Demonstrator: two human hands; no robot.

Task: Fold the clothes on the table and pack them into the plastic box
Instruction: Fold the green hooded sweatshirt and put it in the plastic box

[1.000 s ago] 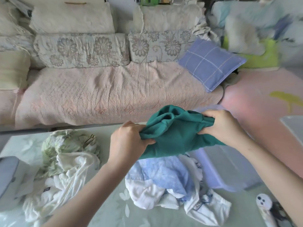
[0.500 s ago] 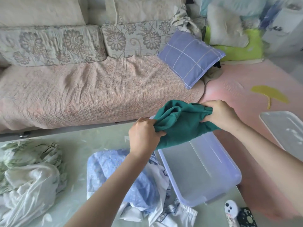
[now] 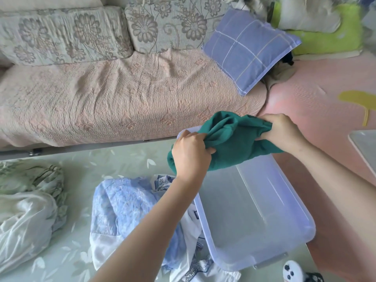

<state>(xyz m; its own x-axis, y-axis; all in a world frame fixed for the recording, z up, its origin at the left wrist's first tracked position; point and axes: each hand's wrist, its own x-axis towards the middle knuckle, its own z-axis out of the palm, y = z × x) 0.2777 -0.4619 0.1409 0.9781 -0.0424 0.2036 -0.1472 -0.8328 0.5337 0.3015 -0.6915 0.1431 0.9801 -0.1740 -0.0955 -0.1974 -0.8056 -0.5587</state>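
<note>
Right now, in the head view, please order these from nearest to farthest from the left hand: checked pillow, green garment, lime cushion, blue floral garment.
1. green garment, gripped by the left hand.
2. blue floral garment, on the table, beside the forearm.
3. checked pillow, on the sofa beyond.
4. lime cushion, far back right.

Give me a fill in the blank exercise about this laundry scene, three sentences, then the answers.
The left hand and the right hand both grip one garment, coloured ____.
The plastic box sits to the ____ of the blue floral clothes.
The checked pillow lies on the ____.
Missing words: green, right, sofa.
</note>
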